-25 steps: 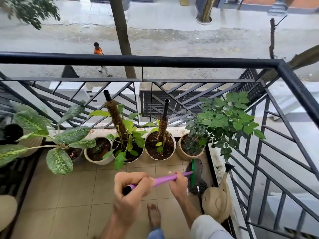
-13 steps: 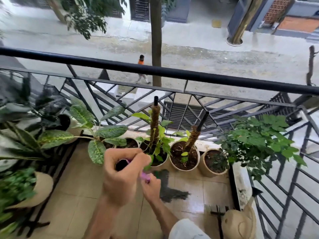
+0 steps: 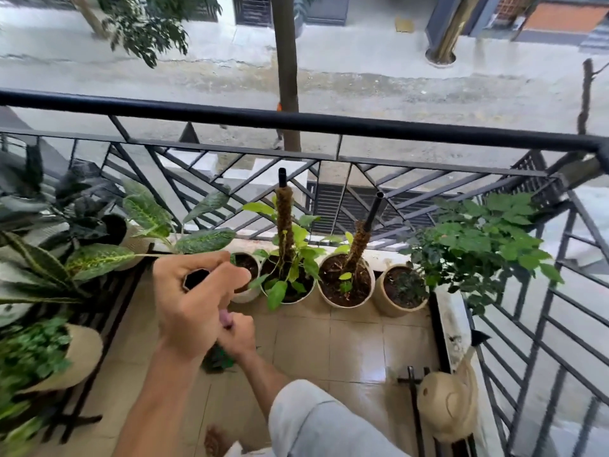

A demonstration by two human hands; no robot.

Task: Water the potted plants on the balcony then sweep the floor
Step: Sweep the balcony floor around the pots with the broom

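From the head view, the person's left hand (image 3: 194, 308) sits just left of the frame's middle, fist curled round the dark open top end of the broom handle (image 3: 226, 318), whose purple shaft shows only as a short stretch between the two hands. The right hand (image 3: 238, 338) is lower and just right of it, also gripping that shaft, with a pale sleeve (image 3: 316, 420) running off toward the bottom edge. Below the hands a blurred dark green patch, the broom head (image 3: 217, 359), meets the beige floor tiles (image 3: 356, 344).

Along the black railing (image 3: 296, 122) across the middle stand four pale pots: two carry moss poles (image 3: 284, 225), and the right one holds a bushy green plant (image 3: 484, 239). More potted foliage crowds a black rack at the left edge, including a spotted-leaf plant (image 3: 99, 258). At lower right a beige watering can (image 3: 448, 404) rests on the floor beside the side railing. A bare foot (image 3: 216, 440) shows at bottom centre.
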